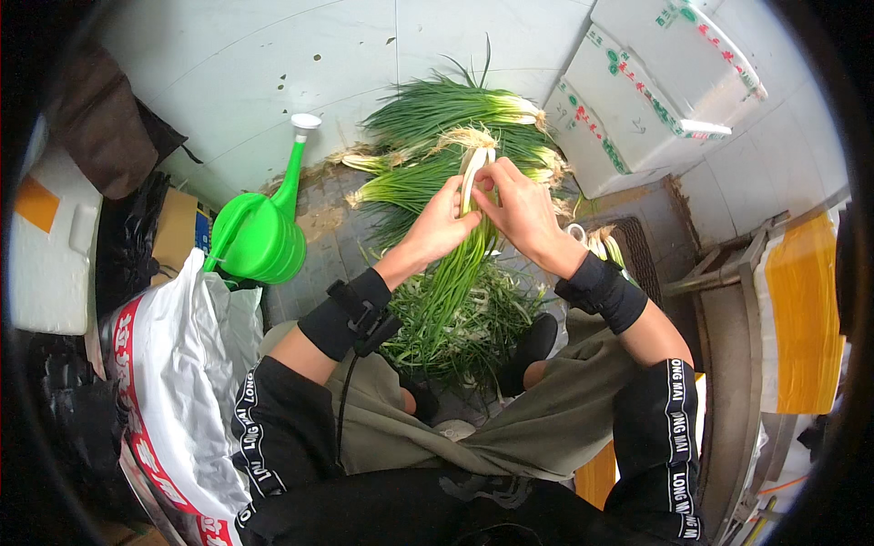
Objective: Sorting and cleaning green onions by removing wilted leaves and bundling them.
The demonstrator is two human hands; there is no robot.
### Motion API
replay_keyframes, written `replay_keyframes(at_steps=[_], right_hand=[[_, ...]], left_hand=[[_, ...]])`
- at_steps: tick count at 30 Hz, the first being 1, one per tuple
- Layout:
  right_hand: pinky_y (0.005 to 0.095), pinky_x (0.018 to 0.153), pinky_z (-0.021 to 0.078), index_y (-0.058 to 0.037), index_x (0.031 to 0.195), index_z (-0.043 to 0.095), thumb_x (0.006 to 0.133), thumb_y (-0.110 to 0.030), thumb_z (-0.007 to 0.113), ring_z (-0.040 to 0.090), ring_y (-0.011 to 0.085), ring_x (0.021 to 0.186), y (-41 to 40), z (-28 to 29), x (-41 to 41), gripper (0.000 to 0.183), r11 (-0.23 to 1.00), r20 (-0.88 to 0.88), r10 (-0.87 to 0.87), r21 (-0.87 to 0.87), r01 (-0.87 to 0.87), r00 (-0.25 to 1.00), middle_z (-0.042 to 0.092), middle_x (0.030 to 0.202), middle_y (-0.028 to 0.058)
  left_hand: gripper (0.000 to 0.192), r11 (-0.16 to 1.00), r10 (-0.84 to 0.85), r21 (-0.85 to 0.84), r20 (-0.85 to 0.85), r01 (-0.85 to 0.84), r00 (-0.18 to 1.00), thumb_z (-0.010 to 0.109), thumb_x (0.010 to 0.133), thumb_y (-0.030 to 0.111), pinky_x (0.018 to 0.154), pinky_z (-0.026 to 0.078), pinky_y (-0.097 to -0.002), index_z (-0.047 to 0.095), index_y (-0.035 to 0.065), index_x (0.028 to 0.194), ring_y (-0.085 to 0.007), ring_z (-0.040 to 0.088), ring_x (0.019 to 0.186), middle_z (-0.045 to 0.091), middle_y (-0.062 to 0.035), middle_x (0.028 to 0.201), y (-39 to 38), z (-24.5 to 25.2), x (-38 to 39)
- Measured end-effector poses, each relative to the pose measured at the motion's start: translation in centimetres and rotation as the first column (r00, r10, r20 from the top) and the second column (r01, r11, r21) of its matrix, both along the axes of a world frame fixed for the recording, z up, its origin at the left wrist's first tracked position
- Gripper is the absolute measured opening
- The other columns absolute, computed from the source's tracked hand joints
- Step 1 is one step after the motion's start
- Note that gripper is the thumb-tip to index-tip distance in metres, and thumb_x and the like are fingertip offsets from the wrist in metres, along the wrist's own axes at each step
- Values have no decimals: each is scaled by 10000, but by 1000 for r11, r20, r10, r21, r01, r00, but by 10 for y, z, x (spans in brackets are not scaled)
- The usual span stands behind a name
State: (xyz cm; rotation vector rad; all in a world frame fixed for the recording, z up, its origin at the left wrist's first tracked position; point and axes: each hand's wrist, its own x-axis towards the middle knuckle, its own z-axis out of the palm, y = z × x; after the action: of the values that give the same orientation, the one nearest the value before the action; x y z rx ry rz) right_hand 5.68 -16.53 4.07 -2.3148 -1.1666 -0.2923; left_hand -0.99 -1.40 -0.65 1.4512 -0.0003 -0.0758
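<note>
A bunch of scallions (pixel 471 225) is held up in front of me, its roots and white ends at the top and its green leaves hanging down. My left hand (pixel 440 222) is wrapped around the bunch from the left side. On the other side, my right hand (pixel 519 208) has its bent fingers on the white stalks just below the roots; its fingertips are partly hidden. Loose green trimmings (pixel 471 314) lie in a heap on the floor between my feet. Beyond my hands, several more scallion bunches (pixel 450 109) lie by the wall.
A green watering can (pixel 259 235) stands at left, above a white plastic bag (pixel 184 355). White foam boxes (pixel 635 102) are stacked at the back right. A few scallions (pixel 604 242) sit by a dark mat (pixel 635 256). A metal frame (pixel 717 273) is at right.
</note>
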Motion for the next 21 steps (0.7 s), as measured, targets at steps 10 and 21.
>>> replay_keyframes(at_steps=[10,21], right_hand=[[337,568,509,-79,939,649,836,-126,730,634,220,625,1,-15,7,139,984,-45,4,180,4,999,639,820,58],[376,581,522,-64,911,592,837,-86,699,661,278,688,-8,15,33,132,982,180,-4,187,-31,984,637,832,92]], left_hand=[[623,999,-2,-48,-10,1,1000,567,911,-74,957,482,-276,308,19,1470,-167,592,1181,594,-122,1310,-3,2,-3],[563,995,90,56,-63,-86,994,472,879,-124,917,497,-281,348,-8,1416,-163,637,1093,641,-144,1253,-4,1,-6]])
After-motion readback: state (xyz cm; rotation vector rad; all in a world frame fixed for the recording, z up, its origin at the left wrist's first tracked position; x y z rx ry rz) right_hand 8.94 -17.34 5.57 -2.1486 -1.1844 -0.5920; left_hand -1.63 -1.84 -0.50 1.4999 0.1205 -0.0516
